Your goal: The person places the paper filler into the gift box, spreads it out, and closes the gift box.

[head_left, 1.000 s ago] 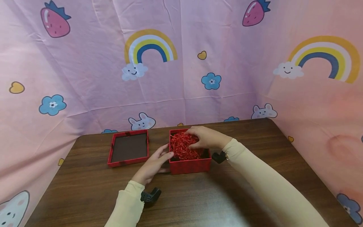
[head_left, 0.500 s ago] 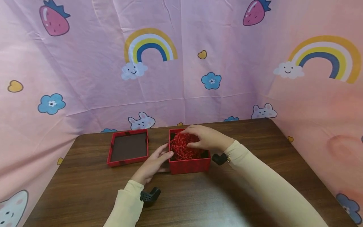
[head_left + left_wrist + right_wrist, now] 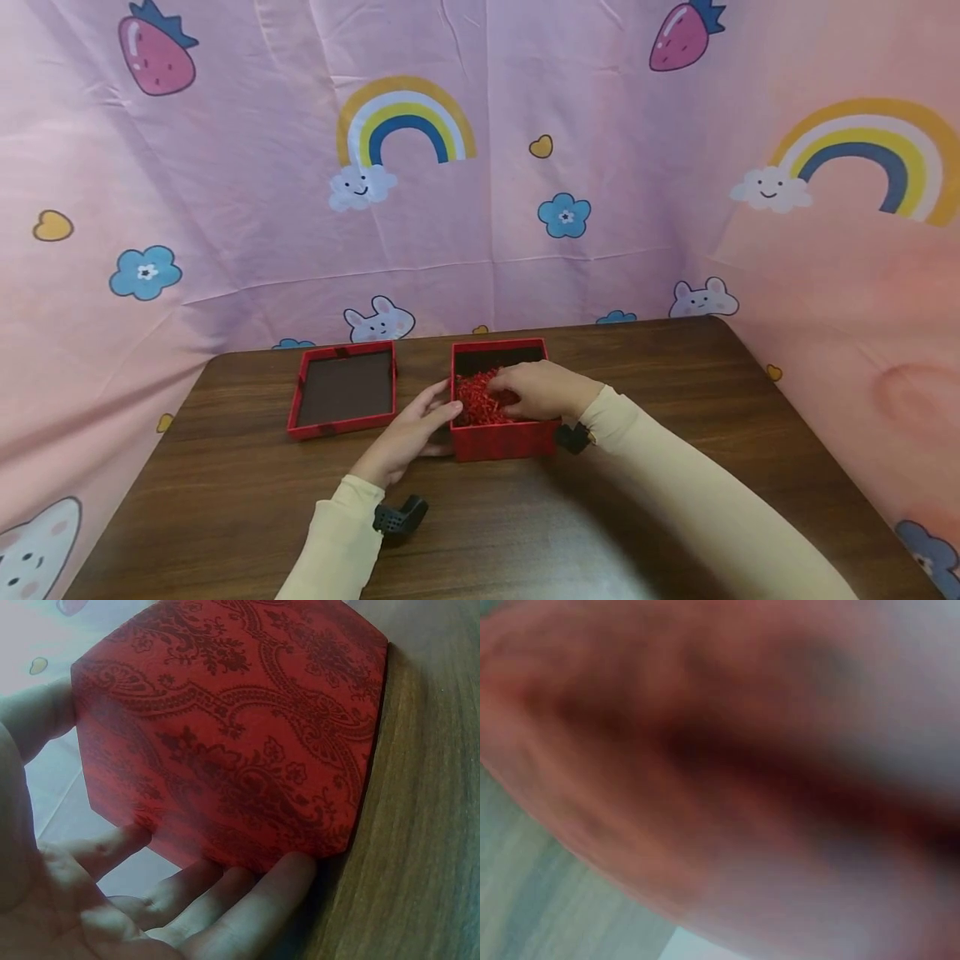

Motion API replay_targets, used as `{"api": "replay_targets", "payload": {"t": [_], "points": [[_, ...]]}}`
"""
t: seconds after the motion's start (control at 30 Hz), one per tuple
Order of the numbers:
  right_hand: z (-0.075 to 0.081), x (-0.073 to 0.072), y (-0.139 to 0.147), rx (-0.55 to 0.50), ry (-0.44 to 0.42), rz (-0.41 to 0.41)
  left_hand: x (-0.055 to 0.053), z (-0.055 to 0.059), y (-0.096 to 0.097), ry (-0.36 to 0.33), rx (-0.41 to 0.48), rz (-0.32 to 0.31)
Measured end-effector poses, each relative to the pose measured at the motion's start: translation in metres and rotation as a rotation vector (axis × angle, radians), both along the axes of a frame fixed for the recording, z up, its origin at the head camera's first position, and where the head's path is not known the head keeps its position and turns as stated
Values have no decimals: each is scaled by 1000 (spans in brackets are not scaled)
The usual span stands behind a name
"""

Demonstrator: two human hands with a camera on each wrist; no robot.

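A red patterned gift box stands on the table without its lid, partly filled with red shredded paper. My left hand rests against the box's left wall, thumb at the rim; in the left wrist view its fingertips touch the red patterned side. My right hand is down inside the box, its curled fingers in the shredded paper, fingertips partly hidden by it. At the back of the box a strip of dark interior shows. The right wrist view is dark and blurred.
Left of the box, the red box lid lies upturned, its dark inside showing. The brown wooden table reaches back to a pink and purple printed cloth. Black wrist cameras sit on both wrists.
My right hand has moved lower and nearer within the box, and the shredded paper has shifted toward the front, baring the dark back. My left hand has stayed on the box's side.
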State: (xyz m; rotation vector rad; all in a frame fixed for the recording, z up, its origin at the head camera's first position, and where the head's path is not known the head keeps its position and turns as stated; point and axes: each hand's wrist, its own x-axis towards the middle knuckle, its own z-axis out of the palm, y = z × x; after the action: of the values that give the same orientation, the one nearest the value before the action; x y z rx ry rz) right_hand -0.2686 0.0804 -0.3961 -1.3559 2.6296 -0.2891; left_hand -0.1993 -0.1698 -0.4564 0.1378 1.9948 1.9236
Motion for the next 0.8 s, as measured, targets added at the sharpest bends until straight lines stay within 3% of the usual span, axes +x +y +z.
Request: {"api": "replay_targets", "payload": {"t": [0.23, 0.43, 0.6, 0.8], "points": [[22, -8, 22, -238, -196, -14, 0, 2, 2, -4, -11, 9], [38, -15, 55, -432, -212, -188, 0, 3, 2, -2, -16, 12], [28, -21, 77, -449, -289, -326, 0, 3, 1, 0, -15, 8], [2, -19, 90, -444, -484, -368, -1, 3, 2, -1, -19, -1]]}}
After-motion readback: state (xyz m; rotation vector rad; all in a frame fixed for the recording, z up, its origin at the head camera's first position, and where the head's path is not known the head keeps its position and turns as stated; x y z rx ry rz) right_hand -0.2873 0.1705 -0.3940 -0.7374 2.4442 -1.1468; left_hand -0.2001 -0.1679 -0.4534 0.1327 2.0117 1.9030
